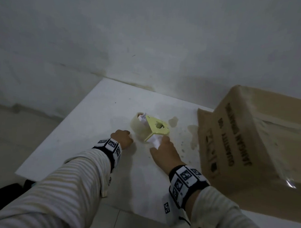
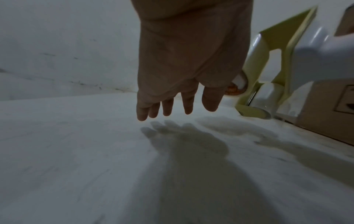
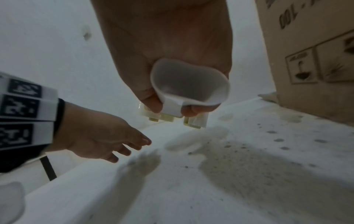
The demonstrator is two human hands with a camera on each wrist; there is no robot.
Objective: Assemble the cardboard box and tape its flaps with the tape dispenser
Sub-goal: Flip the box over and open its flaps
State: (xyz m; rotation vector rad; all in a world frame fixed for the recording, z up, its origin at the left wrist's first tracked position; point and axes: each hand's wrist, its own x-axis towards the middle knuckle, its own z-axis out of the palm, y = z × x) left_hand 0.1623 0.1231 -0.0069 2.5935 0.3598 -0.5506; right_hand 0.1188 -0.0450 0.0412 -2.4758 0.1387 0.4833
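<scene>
The tape dispenser (image 1: 151,127), yellow-green frame with a white handle and a roll of clear tape, is over the middle of the white table (image 1: 87,128). My right hand (image 1: 163,149) grips its white handle (image 3: 184,89); the thumb and fingers curl round it. My left hand (image 1: 122,138) hovers just left of the dispenser, fingers loose and holding nothing (image 2: 172,106). The dispenser (image 2: 268,84) shows to its right there. The brown cardboard box (image 1: 251,147), printed with dark text and taped on top, stands on the table at the right.
Stains and dark specks (image 1: 188,132) mark the table between the dispenser and the box. A pale wall (image 1: 149,36) rises behind the table's far edge. Floor lies beyond the table's left edge (image 1: 7,125).
</scene>
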